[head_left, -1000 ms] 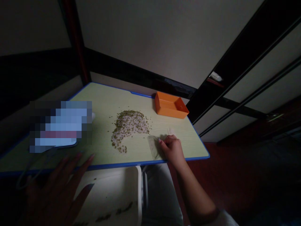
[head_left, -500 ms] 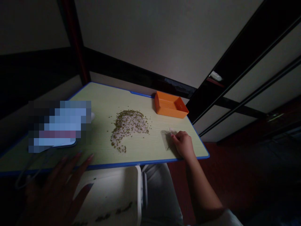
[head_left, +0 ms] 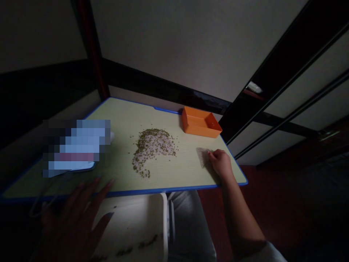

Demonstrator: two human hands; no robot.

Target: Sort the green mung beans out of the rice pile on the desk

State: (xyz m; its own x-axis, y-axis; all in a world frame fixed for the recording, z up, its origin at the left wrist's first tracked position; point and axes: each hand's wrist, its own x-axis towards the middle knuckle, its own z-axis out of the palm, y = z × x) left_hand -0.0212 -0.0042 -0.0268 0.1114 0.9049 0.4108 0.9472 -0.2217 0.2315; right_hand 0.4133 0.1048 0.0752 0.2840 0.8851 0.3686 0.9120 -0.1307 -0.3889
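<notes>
My right hand (head_left: 222,165) is closed at the right side of the table, its fingers pinching a small, thin, see-through mesh-like bag (head_left: 202,156). The bag lies close to the tabletop, and part of it is hidden by the fingers. To the left of it spreads a loose heap of small green and whitish grains (head_left: 155,145), with stray grains around its edge. My left hand (head_left: 76,218) is in shadow at the lower left, fingers spread and holding nothing. It hovers near the table's front edge, over the white bin (head_left: 164,225).
The pale table (head_left: 174,178) has a blue rim. An orange open box (head_left: 201,129) stands at its back right corner. A propped device with a blurred screen (head_left: 81,145) is at the left. Dark clumps lie in the white bin. Walls stand behind the table.
My right hand has moved slightly right with the see-through bag. The whole view has shifted a little. My left hand stays spread, and the heap of grains looks the same.
</notes>
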